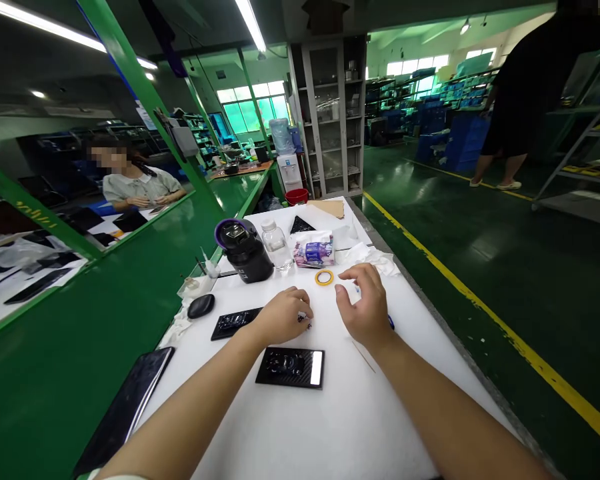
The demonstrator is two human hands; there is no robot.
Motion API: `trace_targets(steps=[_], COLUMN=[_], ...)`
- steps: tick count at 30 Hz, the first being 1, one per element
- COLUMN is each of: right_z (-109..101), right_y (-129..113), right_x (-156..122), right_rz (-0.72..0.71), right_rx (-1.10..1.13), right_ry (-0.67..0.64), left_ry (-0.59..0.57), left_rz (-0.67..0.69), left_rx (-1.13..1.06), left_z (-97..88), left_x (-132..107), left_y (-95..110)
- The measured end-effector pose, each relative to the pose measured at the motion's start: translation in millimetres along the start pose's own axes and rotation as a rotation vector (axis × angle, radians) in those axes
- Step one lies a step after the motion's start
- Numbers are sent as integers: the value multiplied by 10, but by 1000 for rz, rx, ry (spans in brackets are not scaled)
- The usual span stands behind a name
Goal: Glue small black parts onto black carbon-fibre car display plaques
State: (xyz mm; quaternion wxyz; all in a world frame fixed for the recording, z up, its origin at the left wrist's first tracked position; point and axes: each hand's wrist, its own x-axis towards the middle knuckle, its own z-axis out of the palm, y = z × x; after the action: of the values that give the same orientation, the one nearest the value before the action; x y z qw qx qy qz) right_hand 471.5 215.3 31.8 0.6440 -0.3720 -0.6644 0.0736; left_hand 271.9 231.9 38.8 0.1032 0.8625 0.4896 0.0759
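Holds the left hand [286, 312] over the counter [320, 437], just beyond the near black plate [300, 381], with fingers curled at small dark pieces [305, 322]; cannot tell whether gripping them. Poises the right hand [367, 308] beyond that plate and rightward, with thumb and fingers apart, gripping nothing visible. Has a yellow tape roll [324, 284] farther beyond the plate.

Beyond the fingers [366, 275] we count one black jug [249, 258], one clear bottle [277, 248], one printed packet [314, 251] and, farther, one cabinet [329, 113].
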Motion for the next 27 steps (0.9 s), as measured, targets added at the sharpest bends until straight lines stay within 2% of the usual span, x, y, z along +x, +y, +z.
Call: trace_targets(steps=[2,6,9,13,16,20,24,27], right_z=[11,4,4,9,12,59,163,243], right_y=[20,29,18,11,5,-38,-135,-192], right_x=[14,48,51,38,32,-9,-121,-210], right_rz=[27,56,76,107,138,184,250,351], right_rx=[6,18,27,41,63,114,175,227], right_ry=[-11,-50,-77,-115,-167,-315,-480,-566], left_ry=[-25,-67,-109,-28,62,120,172,258], left_rz=[-49,-237,-313,-317,-324,-446,-536,-538], left_rx=[27,44,16,-79,-239,-534,-841,-1009], left_z=[51,165,226,187,54,-98,-97,-64], left_x=[77,178,224,156,-12,-287,-404,-354], left_y=[30,43,59,135,121,-61,-216,-176])
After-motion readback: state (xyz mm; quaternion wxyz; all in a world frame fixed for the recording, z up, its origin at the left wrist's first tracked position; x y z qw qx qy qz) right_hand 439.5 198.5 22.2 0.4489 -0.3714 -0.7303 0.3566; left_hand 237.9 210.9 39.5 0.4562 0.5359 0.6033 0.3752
